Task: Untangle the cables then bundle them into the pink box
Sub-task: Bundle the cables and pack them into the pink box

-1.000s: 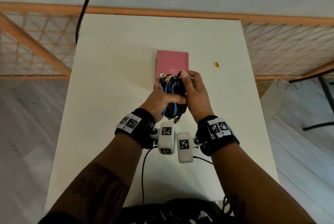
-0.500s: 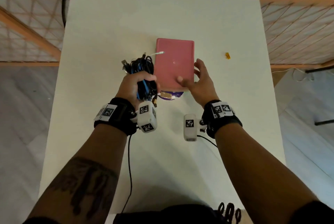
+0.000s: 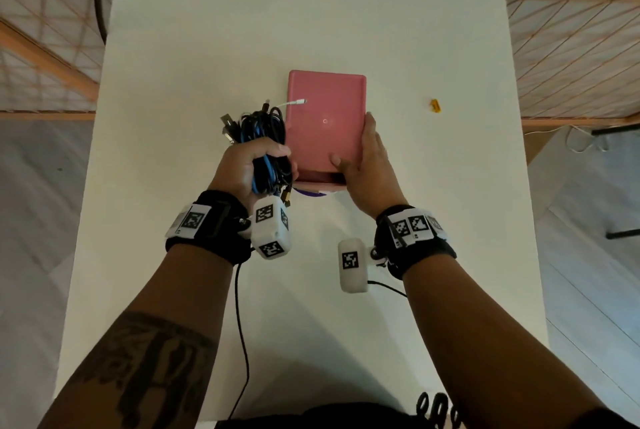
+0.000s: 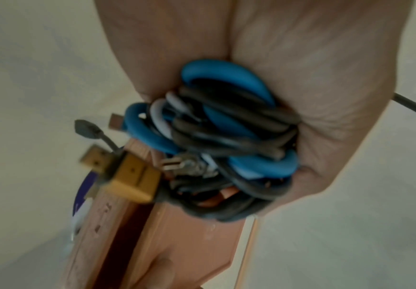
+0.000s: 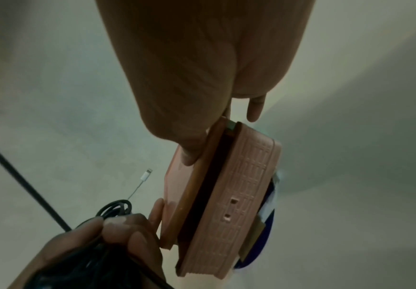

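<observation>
My left hand [image 3: 254, 165] grips a coiled bundle of black, blue and white cables [image 3: 265, 137] just left of the pink box [image 3: 325, 123]. USB plugs stick out of the bundle's far end, and a white plug [image 3: 299, 101] lies over the box's left edge. In the left wrist view the bundle [image 4: 229, 140] fills my fist, with a gold plug [image 4: 125, 174] hanging out. My right hand [image 3: 360, 158] holds the box's lid at its near right corner, thumb on top. In the right wrist view the lid [image 5: 189, 185] stands lifted a crack above the ribbed base [image 5: 236, 197].
The box sits mid-way across a white table [image 3: 173, 82]. A purple and white thing [image 3: 311, 193] shows under the box's near edge. A small yellow item [image 3: 435, 105] lies to the right. A wooden lattice rail [image 3: 571, 47] runs behind and beside the table.
My left hand carried the bundle off to the left of the box. My right hand let go of the bundle and took hold of the box's lid at its near right corner.
</observation>
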`<action>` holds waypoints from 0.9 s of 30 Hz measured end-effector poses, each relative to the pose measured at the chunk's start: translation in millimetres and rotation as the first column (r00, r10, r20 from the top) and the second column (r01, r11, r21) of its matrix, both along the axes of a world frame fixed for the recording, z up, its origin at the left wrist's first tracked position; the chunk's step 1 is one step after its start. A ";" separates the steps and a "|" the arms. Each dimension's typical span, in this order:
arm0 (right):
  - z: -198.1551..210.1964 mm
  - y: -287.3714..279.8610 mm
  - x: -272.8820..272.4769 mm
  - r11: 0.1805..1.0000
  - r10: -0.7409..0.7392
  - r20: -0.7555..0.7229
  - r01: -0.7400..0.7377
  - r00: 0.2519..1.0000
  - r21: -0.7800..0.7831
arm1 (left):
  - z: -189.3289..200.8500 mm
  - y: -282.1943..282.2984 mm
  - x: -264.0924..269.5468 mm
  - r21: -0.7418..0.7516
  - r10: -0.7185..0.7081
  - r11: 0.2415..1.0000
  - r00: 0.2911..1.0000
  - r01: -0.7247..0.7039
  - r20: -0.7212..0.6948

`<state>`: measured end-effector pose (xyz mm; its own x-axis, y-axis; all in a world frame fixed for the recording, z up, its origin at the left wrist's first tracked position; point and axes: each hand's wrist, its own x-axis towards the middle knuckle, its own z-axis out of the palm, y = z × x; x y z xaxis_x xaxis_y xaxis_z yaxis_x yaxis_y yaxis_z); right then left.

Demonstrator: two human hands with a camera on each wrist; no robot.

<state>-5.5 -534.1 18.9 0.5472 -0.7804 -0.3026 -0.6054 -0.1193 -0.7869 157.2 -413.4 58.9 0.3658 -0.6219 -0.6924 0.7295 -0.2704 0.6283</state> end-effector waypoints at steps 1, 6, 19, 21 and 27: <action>0.2 -0.7 -0.2 0.999 -0.011 0.017 0.010 1.000 0.038 | -1.2 -1.3 0.9 0.005 0.001 1.000 1.000 -0.001 0.013; -1.2 3.1 -1.5 0.999 -0.040 -0.012 0.040 0.999 0.028 | -1.8 -2.8 1.7 -0.040 -0.003 0.999 0.999 0.004 0.047; -5.7 2.1 3.4 0.999 0.011 -0.004 -0.011 1.000 0.048 | -2.8 -0.3 3.2 0.001 -0.006 1.000 0.998 0.006 0.055; -5.4 1.2 3.0 0.999 0.013 0.003 -0.014 1.000 0.041 | -1.1 -0.1 3.0 -0.006 -0.022 1.000 0.997 0.022 0.077; -3.2 0.4 0.9 0.999 -0.022 0.002 0.022 1.000 0.039 | 10.4 11.3 -12.3 0.036 -0.091 0.996 0.985 0.087 0.144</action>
